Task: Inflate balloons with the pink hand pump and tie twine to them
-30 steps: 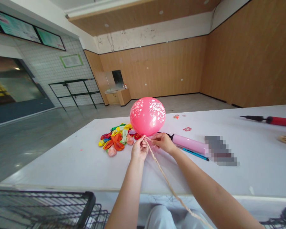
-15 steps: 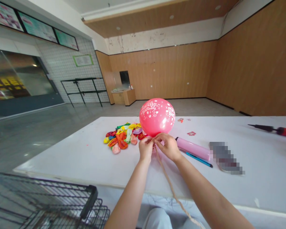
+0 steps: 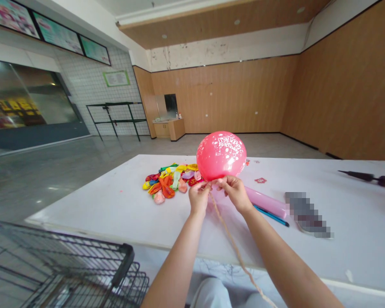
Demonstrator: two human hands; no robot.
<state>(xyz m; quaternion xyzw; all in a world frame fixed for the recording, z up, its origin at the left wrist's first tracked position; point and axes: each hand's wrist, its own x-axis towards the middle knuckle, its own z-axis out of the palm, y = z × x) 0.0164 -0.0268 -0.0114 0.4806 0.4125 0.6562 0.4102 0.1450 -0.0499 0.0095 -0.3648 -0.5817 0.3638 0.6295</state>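
A blown-up red balloon (image 3: 220,155) with white "Happy Birthday" print sits just above my two hands, its neck end down by my fingers. My left hand (image 3: 199,197) is closed in a pinch at the balloon's underside, on a length of beige twine (image 3: 232,241). That twine runs down from the fingertips and over the table's near edge towards my lap. Close to the right of it, my right hand (image 3: 235,194) also pinches thumb and finger together under the balloon. What lies in that pinch is too small to make out. The balloon's knot is hidden by the fingers.
Several uninflated balloons (image 3: 167,184) lie heaped left on the white table (image 3: 115,214). At right are a pink tube-shaped balloon (image 3: 268,203), a blue pen (image 3: 272,216), a blurred flat object (image 3: 308,214) and a red-black pump (image 3: 377,179). A black wire cart (image 3: 93,256) stands lower left.
My hands have drawn slightly apart, the right one shifting to the right. The balloon has turned, with its print facing differently. The whole view has swung a little to the left.
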